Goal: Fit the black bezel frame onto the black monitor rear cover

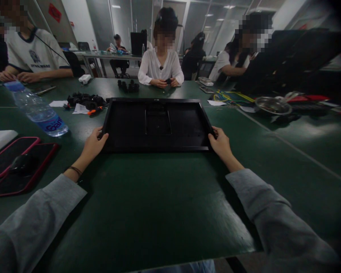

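A wide black monitor housing lies in front of me, shallow like a tray, with a raised rim all round. A small pale mark shows on its far rim, and a rectangular outline stands out in the middle. My left hand grips the near part of its left side, thumb on top and fingers curled round the edge. On the opposite side my right hand holds the right edge in the same way. The undersides of the fingers are partly hidden. Whether the housing touches the table all along its length, I cannot tell.
On the green table, a water bottle and two red-edged phones are at left. Black parts lie behind the housing's left corner. A metal bowl and cables are at right. A person sits opposite.
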Available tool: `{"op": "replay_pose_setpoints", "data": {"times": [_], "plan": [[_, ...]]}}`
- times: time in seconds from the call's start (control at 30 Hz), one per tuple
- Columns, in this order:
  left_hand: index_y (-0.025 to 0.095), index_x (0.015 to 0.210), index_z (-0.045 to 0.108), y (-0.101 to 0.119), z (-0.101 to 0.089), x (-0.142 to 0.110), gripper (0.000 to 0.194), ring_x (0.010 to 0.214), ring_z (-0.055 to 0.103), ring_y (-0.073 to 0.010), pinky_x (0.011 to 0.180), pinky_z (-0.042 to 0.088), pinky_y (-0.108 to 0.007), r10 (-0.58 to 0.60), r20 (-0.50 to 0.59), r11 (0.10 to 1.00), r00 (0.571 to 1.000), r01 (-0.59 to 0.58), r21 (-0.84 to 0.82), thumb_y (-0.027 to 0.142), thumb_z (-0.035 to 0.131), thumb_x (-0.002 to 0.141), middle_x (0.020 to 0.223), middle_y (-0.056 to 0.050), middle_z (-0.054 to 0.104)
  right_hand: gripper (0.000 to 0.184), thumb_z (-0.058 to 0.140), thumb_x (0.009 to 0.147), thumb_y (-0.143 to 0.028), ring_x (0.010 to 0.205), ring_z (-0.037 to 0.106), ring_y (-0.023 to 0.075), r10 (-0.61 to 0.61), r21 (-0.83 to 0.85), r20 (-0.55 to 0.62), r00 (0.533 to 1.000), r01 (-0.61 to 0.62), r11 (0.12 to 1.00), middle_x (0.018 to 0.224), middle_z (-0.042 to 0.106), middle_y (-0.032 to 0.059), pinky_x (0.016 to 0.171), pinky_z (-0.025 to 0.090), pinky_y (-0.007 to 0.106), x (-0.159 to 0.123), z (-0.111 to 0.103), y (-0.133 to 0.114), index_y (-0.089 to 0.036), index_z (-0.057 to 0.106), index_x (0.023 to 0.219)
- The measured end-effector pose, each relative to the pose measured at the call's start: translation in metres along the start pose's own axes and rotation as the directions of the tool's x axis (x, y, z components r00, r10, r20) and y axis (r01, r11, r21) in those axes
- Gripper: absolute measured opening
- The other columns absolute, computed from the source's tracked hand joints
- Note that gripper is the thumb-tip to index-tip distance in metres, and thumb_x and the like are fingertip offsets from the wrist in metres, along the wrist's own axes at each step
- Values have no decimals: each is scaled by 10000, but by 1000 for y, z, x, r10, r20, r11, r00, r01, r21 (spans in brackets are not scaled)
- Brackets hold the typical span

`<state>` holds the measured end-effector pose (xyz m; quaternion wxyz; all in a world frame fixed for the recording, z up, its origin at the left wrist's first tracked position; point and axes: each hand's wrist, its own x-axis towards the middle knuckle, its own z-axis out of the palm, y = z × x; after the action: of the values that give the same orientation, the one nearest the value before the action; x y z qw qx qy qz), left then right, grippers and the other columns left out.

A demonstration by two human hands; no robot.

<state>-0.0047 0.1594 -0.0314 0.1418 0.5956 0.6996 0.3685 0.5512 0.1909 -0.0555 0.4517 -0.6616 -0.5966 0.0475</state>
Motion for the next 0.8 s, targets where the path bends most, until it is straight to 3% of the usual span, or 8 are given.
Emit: {"op": "replay_pose_setpoints", "data": {"times": [0.8], "plan": [[187,1405,560,3,-2,-3,529,1215,662,-317,1057,520,-504,3,5,998,1000,-3,-67,375,619,914,1286,-155,699,470,594,825,-304,1100,702,295,-18,13,-2,1000,18,1000,1184,739,141,1040,534,521,-1,1,1,-186,639,1278]]}}
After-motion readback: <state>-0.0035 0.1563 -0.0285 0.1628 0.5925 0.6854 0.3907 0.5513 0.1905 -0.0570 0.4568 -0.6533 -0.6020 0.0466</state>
